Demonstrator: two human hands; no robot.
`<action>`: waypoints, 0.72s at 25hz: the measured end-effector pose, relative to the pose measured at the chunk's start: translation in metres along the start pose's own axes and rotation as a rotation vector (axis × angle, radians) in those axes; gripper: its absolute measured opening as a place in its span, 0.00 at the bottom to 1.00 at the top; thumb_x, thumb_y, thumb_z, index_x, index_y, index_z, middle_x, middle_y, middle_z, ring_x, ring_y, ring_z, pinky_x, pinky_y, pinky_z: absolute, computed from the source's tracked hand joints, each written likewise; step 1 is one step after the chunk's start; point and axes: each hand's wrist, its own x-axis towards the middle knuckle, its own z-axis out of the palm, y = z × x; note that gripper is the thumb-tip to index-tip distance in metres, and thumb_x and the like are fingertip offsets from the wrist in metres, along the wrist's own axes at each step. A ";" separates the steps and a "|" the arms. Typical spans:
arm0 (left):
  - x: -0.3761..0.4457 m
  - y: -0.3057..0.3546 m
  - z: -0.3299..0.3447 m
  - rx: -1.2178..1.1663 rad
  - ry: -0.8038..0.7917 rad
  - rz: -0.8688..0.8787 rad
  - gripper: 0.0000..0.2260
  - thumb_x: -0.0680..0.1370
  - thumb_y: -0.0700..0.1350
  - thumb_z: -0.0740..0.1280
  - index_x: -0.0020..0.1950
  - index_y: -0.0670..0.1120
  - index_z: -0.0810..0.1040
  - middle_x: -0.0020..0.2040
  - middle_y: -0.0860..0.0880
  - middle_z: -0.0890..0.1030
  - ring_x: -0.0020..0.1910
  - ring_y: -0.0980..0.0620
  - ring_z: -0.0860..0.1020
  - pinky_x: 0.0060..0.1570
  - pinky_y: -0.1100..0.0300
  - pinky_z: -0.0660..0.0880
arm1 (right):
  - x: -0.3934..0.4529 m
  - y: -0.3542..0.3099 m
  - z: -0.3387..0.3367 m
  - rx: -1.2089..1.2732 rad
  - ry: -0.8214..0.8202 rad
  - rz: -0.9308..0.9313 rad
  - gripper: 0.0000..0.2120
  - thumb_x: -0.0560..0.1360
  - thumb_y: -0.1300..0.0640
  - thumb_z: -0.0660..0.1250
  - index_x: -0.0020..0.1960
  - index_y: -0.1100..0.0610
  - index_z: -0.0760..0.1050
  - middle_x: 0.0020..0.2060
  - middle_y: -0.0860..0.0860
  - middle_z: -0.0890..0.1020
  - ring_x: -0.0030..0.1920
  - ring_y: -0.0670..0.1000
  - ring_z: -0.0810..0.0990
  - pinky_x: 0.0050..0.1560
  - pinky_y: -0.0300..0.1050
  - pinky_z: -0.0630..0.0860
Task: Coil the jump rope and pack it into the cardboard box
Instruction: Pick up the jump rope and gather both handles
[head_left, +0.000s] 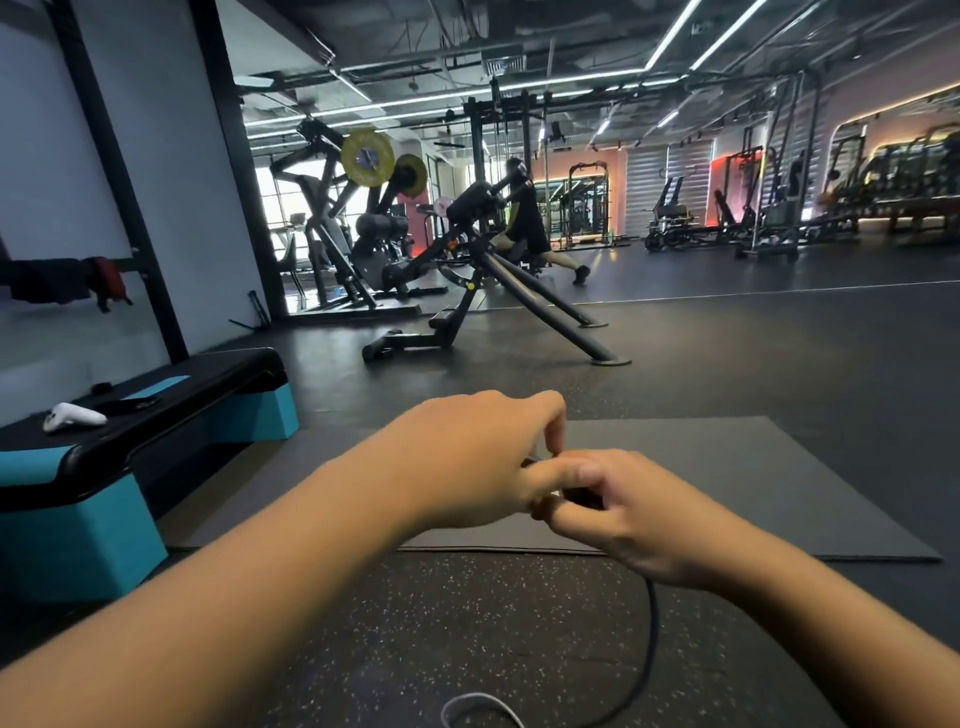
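Note:
Both hands meet in the middle of the view above a grey mat (753, 483). My left hand (467, 457) pinches a thin dark piece of the jump rope, and my right hand (628, 514) is closed around a dark part of the rope just beside it. The dark jump rope cord (650, 623) hangs from under my right hand and curves down to the speckled floor, where a paler loop (483, 701) lies at the bottom edge. How much rope sits inside the hands is hidden. No cardboard box is in view.
A black and teal step platform (156, 415) stands at the left with a white controller (72, 415) on it. A black bench machine (493, 291) stands ahead on the rubber floor. A person (524, 218) exercises farther back among gym racks.

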 end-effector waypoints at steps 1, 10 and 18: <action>0.005 -0.001 -0.002 -0.064 -0.030 0.010 0.17 0.78 0.67 0.59 0.57 0.57 0.74 0.51 0.56 0.84 0.50 0.54 0.79 0.51 0.52 0.77 | -0.001 0.000 -0.004 0.012 0.017 0.000 0.12 0.74 0.47 0.64 0.45 0.55 0.78 0.39 0.58 0.81 0.37 0.54 0.76 0.41 0.57 0.75; 0.013 -0.012 -0.008 -0.341 -0.176 0.120 0.20 0.84 0.58 0.55 0.48 0.50 0.82 0.39 0.58 0.84 0.39 0.57 0.80 0.45 0.59 0.77 | -0.009 0.005 -0.023 0.195 0.153 0.028 0.19 0.74 0.40 0.72 0.39 0.57 0.79 0.26 0.51 0.79 0.27 0.46 0.71 0.30 0.40 0.69; 0.009 -0.011 0.025 -1.046 0.057 -0.092 0.19 0.85 0.56 0.55 0.53 0.41 0.75 0.31 0.54 0.65 0.28 0.55 0.62 0.29 0.62 0.63 | -0.012 0.001 0.004 0.510 0.182 0.190 0.20 0.77 0.41 0.68 0.53 0.59 0.79 0.29 0.44 0.79 0.22 0.40 0.71 0.25 0.30 0.65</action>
